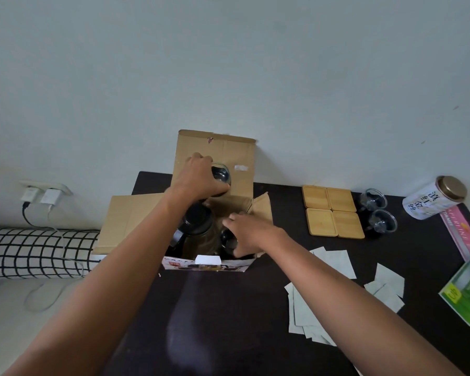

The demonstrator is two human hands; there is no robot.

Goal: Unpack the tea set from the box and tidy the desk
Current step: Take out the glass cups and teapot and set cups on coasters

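An open cardboard box [136, 215] stands at the back of the dark desk [228, 308], flaps spread. My left hand [201, 177] grips a small glass cup [222, 173] above the box's far side. My right hand [248, 233] reaches into the box's right part, fingers around another glass cup [227, 240] that is partly hidden. A glass teapot with a black lid [197, 222] sits inside the box under my left forearm. Two glass cups [372, 199] [383, 223] stand on the desk beside several bamboo coasters [333, 211].
A white tea tin [433, 199] lies at the back right, with a pink box [457, 232] and a green packet [465, 289] near the right edge. Several white paper sheets [334, 260] lie scattered at right. A checked pillow [36, 252] and charger cables [42, 198] are left of the desk.
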